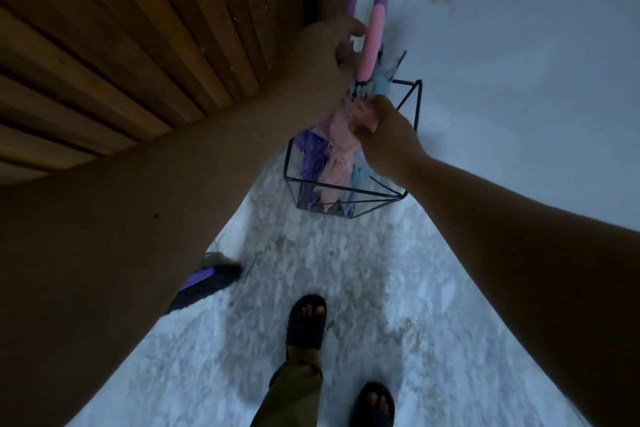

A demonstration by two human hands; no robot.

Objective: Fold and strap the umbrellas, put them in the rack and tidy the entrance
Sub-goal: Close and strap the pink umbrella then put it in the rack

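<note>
Looking down at the entrance corner. Wire rack [349, 180] stands on the floor between the wooden door [138, 45] and the white wall [519, 80].

Three umbrellas stand in the rack already, all folded: purple umbrella [310, 163], pink umbrella [341, 152], blue umbrella [360, 180]. Their hook handles rise above the rim, blue and purple curving at top, pink straight below.

My left hand [332, 52] is up at the pink handle, fingers curled round the shaft just under it. My right hand [384, 128] pinches the bunched pink canopy near its top, fingertips closed on the fabric. Whether the strap is fastened I cannot tell; the hands cover that spot.

Progress, as I judge it: racking looks nearly done, and this seems to be the last tuck or strap on the pink one.

Left to do: a dark purple-and-black thing [207, 284] lies on the floor near the door, partly behind my left arm. It could be another umbrella or a shoe; too dim to say. That would belong to the tidying.
</note>
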